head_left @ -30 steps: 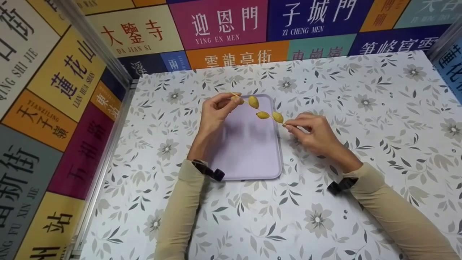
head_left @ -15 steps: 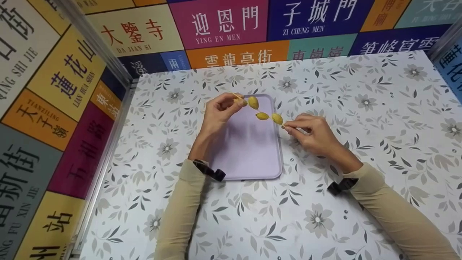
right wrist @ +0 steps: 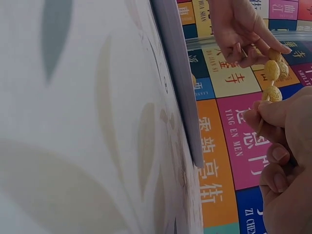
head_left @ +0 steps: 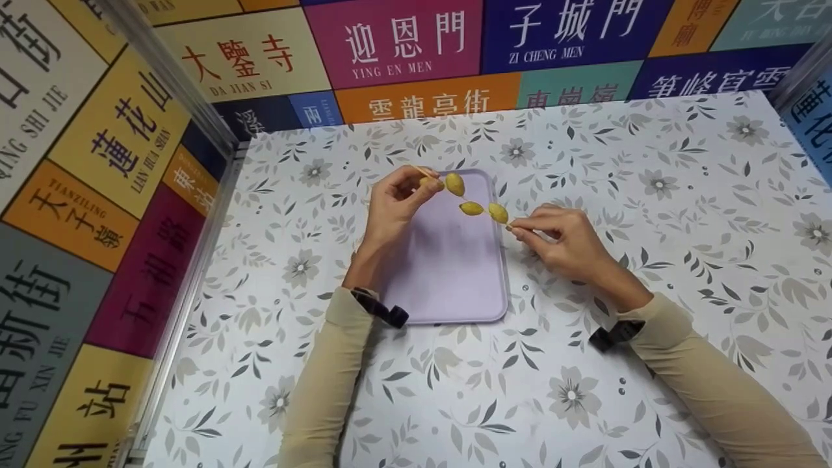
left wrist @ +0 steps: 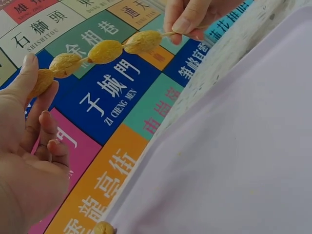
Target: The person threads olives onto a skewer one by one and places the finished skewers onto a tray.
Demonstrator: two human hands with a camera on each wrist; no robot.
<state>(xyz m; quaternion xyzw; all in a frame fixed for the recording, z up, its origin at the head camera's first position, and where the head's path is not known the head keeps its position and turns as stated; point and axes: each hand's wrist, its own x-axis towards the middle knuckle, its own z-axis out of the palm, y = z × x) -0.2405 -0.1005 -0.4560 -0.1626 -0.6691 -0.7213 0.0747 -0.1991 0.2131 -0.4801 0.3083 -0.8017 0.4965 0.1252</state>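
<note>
Both hands hold a thin skewer threaded with several wrinkled yellow oval fruits (head_left: 497,212) (left wrist: 105,51) in the air above the lilac tray (head_left: 455,286). My right hand (head_left: 565,240) pinches the bare end of the skewer between thumb and forefinger, just past the last fruit. At the other end, my left hand (head_left: 393,211) pinches a fruit (left wrist: 41,83) between thumb and fingers, and a bit of stick pokes out beyond it in the head view. Another yellow fruit (left wrist: 103,227) lies at the tray's edge in the left wrist view; the left hand hides that spot from the head view.
The tray lies flat on a table with a floral cloth (head_left: 572,396). Panels with coloured place-name signs (head_left: 396,45) stand along the back and left sides. Each wrist carries a small black camera (head_left: 611,337).
My left hand has shifted slightly to the right, toward the right hand, along with its end of the skewer. The right hand has barely moved.
</note>
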